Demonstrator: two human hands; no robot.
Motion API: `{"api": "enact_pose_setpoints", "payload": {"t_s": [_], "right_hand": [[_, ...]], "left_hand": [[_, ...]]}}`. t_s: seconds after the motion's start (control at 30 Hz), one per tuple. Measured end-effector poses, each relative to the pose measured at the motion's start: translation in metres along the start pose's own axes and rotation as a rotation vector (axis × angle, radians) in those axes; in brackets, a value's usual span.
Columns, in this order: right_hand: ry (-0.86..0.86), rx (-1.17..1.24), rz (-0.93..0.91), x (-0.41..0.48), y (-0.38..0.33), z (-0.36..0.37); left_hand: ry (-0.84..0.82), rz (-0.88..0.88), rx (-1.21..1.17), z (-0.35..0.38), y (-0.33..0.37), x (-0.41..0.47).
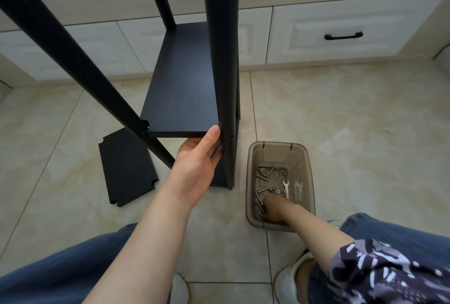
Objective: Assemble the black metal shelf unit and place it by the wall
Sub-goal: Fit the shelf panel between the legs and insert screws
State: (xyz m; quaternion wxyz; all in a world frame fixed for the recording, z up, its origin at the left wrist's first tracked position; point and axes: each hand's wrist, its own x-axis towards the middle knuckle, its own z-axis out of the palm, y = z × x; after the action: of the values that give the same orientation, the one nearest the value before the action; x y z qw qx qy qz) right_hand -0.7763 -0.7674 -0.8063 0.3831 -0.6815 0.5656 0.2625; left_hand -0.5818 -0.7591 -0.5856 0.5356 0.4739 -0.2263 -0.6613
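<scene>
The black metal shelf unit stands on the tiled floor with tall black posts (220, 65) and one black shelf board (190, 84) set between them. My left hand (197, 157) holds the board's near right corner, thumb on top and fingers underneath, beside the front right post. My right hand (274, 208) reaches into a translucent brown plastic bin (250, 182) on the floor, its fingers down among loose bolts (263, 177), nuts and small wrenches (286, 189). Whether those fingers hold anything is hidden. A second black shelf board (126, 167) lies flat on the floor to the left.
White cabinet drawers with a black handle (343, 35) run along the back. My knees in blue jeans and white shoes (287, 281) are at the bottom edge. Beige floor tiles (353, 121) stretch to the right of the bin.
</scene>
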Motion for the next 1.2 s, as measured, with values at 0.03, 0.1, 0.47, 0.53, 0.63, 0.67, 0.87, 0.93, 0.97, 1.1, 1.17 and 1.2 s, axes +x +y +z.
{"api": "enact_pose_setpoints", "payload": {"t_s": [0.03, 0.1, 0.47, 0.53, 0.63, 0.67, 0.87, 0.93, 0.97, 1.1, 1.17, 1.2], "right_hand": [[-0.019, 0.0, 0.009, -0.003, -0.002, -0.002], [-0.063, -0.004, 0.022, -0.008, -0.004, -0.004], [-0.024, 0.607, 0.041, -0.067, -0.014, -0.067], [-0.096, 0.927, 0.016, -0.083, -0.012, -0.066], [-0.082, 1.231, 0.0, -0.101, -0.01, -0.058], [-0.036, 1.282, -0.014, -0.108, -0.013, -0.058], [0.38, 1.47, -0.261, -0.166, -0.068, -0.083], [0.539, 1.41, -0.334, -0.184, -0.085, -0.091], [0.606, 1.388, -0.358, -0.191, -0.091, -0.094], [0.694, 1.399, -0.387, -0.207, -0.103, -0.103], [0.714, 1.392, -0.384, -0.21, -0.106, -0.106], [0.717, 1.388, -0.387, -0.212, -0.108, -0.107]], "left_hand": [[-0.001, 0.002, -0.003, 0.0, 0.0, 0.0], [0.002, 0.002, -0.007, 0.0, -0.001, 0.0], [0.014, 0.014, -0.026, 0.003, 0.003, -0.006], [0.019, 0.016, -0.027, 0.003, 0.004, -0.009], [0.02, 0.019, -0.033, 0.003, 0.005, -0.012], [0.015, 0.022, -0.034, 0.003, 0.005, -0.012], [-0.006, 0.039, -0.044, 0.003, 0.003, -0.012], [0.001, 0.027, -0.065, 0.003, 0.004, -0.013], [0.003, 0.026, -0.062, 0.003, 0.004, -0.013], [-0.016, 0.028, -0.006, -0.002, 0.002, -0.012], [-0.031, 0.027, -0.006, -0.004, 0.001, -0.013], [-0.035, 0.027, -0.007, -0.006, 0.0, -0.013]]}}
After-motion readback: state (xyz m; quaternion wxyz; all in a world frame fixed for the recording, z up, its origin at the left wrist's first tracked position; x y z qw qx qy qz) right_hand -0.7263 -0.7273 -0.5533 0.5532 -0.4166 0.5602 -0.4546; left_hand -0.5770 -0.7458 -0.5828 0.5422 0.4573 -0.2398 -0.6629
